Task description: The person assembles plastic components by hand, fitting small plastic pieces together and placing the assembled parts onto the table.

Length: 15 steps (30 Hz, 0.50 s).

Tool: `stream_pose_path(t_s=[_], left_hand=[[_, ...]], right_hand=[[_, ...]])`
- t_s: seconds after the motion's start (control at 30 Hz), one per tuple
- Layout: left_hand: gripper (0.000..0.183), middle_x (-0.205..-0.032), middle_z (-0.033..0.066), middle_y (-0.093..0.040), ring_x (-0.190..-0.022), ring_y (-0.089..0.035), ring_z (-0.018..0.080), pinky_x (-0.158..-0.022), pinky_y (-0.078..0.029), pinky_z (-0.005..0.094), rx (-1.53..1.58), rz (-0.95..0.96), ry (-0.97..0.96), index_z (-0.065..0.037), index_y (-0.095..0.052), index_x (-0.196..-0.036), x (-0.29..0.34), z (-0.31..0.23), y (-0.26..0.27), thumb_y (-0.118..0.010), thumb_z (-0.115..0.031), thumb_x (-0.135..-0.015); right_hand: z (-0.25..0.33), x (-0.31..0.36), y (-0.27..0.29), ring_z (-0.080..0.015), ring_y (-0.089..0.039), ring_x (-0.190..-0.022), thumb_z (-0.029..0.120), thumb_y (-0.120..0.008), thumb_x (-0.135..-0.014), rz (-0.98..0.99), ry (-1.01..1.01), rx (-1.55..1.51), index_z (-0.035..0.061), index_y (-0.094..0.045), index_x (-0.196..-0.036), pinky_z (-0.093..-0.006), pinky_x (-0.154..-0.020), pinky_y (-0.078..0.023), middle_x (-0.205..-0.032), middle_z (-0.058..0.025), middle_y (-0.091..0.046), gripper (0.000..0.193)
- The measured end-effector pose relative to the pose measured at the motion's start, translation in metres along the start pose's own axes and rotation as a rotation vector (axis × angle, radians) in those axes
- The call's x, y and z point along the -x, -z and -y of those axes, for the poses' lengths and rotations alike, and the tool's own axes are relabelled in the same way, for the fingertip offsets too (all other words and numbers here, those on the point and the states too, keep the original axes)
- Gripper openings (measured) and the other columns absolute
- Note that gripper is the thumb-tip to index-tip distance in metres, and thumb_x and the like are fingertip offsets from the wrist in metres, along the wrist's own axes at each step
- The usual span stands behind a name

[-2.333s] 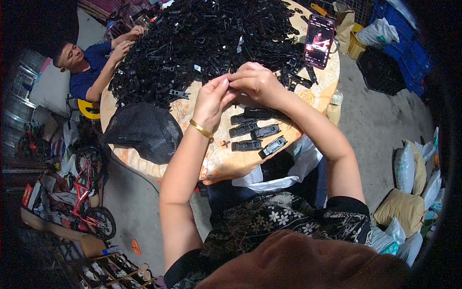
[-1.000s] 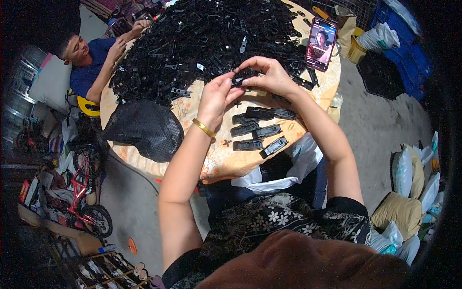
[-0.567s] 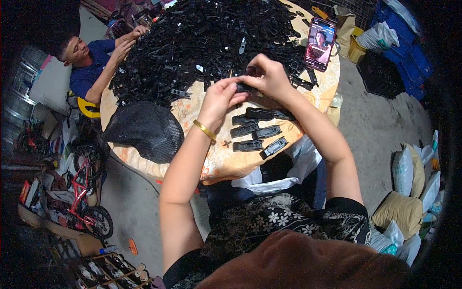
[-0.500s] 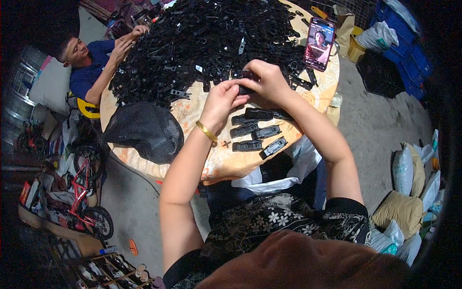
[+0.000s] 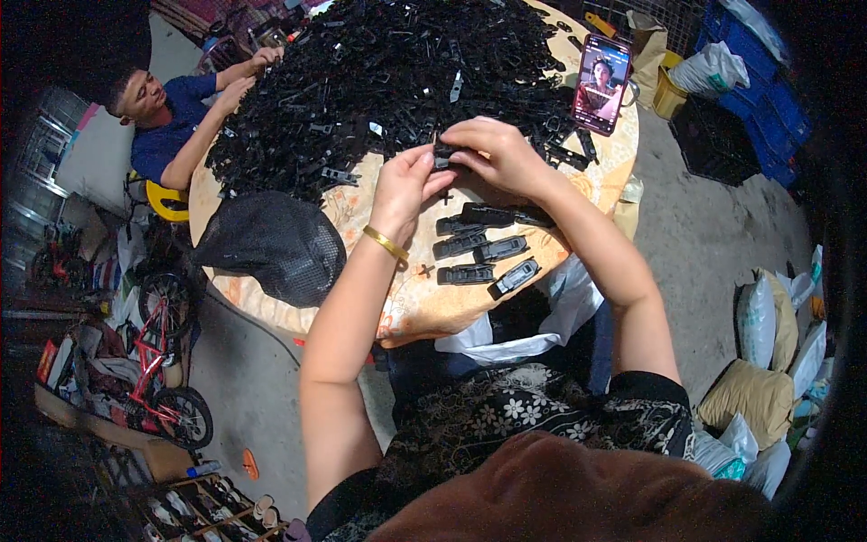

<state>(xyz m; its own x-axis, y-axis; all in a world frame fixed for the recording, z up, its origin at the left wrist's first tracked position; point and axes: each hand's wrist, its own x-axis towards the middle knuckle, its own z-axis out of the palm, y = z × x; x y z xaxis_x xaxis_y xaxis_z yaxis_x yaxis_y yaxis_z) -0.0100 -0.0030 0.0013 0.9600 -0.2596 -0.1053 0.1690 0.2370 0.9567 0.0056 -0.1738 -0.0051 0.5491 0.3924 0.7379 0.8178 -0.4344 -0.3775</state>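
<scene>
Close to the front edge of a big pile of black plastic parts, my two hands meet over one small black plastic piece. My left hand, with a gold bracelet above the wrist, pinches it from the left. The fingers of my right hand close on it from the right and hide part of it. Nearer me, several long black clip-like pieces lie in rough rows on the patterned tablecloth. A small dark cross-shaped bit lies just below my hands.
A black mesh bag sits at the table's left front. Upright at the right stands a phone with a lit screen. Across the left side, a person in dark blue reaches into the pile. Sacks lie on the floor at right.
Both hands have shifted slightly left, and the right fingers have come over the piece. A cross-shaped bit now shows below them. The other person's nearer hand has moved slightly.
</scene>
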Motion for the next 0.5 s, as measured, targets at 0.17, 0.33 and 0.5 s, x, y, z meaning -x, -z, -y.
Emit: stream_pose_path(t_s=[0.17,0.33,0.5], left_hand=[[0.027,-0.096,0.0120,-0.056,-0.076,-0.059,0.0150,-0.069,-0.053,0.0233,-0.048,-0.081,-0.016,0.007,-0.047,-0.111,-0.001,0.001,0.001,-0.039,-0.010,-0.091],[0.027,-0.094,0.0098,-0.055,-0.074,-0.058,0.0134,-0.069,-0.053,0.0232,-0.068,-0.082,-0.028,0.006,-0.048,-0.110,0.000,0.003,-0.001,-0.040,-0.010,-0.091],[0.022,-0.090,0.0077,-0.059,-0.074,-0.058,0.0119,-0.067,-0.052,0.0244,-0.097,-0.051,-0.136,0.005,-0.052,-0.106,-0.003,0.013,0.000,-0.042,-0.005,-0.089]], right_hand=[[0.006,-0.003,0.007,-0.0250,-0.058,-0.082,0.006,-0.068,-0.064,-0.021,0.138,0.108,0.0059,-0.062,-0.092,-0.0331,-0.072,-0.043,-0.089,-0.0082,-0.061,0.028],[0.011,-0.003,0.007,-0.0241,-0.056,-0.077,0.007,-0.069,-0.061,0.006,0.096,0.142,0.0066,-0.059,-0.099,-0.0344,-0.071,-0.043,-0.082,-0.0071,-0.060,0.038],[0.016,-0.003,0.004,-0.0234,-0.056,-0.077,0.007,-0.070,-0.058,0.029,0.179,0.211,0.0076,-0.060,-0.099,-0.0342,-0.071,-0.043,-0.082,-0.0071,-0.060,0.041]])
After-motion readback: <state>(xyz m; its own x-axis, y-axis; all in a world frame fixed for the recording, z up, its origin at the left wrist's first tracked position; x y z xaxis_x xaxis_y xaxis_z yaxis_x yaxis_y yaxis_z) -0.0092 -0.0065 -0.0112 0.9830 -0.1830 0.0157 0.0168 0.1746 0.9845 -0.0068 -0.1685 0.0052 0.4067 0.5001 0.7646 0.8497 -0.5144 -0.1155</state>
